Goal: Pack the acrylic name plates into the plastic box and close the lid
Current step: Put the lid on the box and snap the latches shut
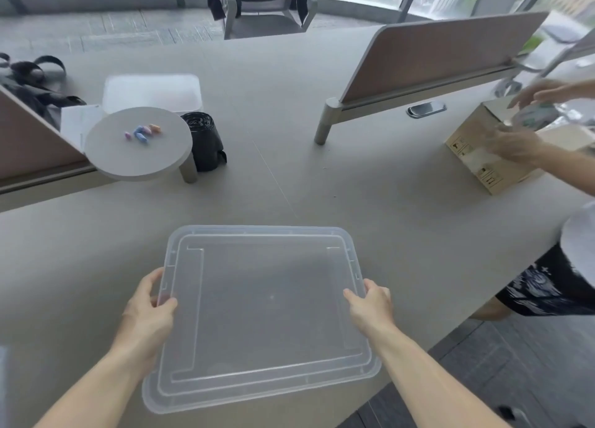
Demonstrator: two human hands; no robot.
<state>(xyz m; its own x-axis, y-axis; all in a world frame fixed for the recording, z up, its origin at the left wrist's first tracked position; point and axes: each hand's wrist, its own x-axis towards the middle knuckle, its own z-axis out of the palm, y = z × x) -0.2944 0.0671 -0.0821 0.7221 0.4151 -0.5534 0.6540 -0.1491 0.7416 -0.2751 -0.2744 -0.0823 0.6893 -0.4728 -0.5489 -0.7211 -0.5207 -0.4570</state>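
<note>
The clear lid (262,315) is being pinched at its side edges by the left hand (148,308) and right hand (370,305), spanning between both grips. Opening seems underway; no name plates visible, so lifting away is being called for next.

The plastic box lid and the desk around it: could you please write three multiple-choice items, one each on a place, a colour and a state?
1. Where do the small coloured pieces lie?
A. on the round shelf
B. on the lid
C. on the cardboard box

2. What colour is the roll beside the round shelf?
A. white
B. black
C. red

3. How is the clear lid held?
A. by the left hand only
B. lying untouched
C. by both hands at its side edges

Answers:
1. A, they sit on the shelf's grey top.
2. B, the roll is plainly black.
3. C, the left hand and right hand each grip one side.
</note>
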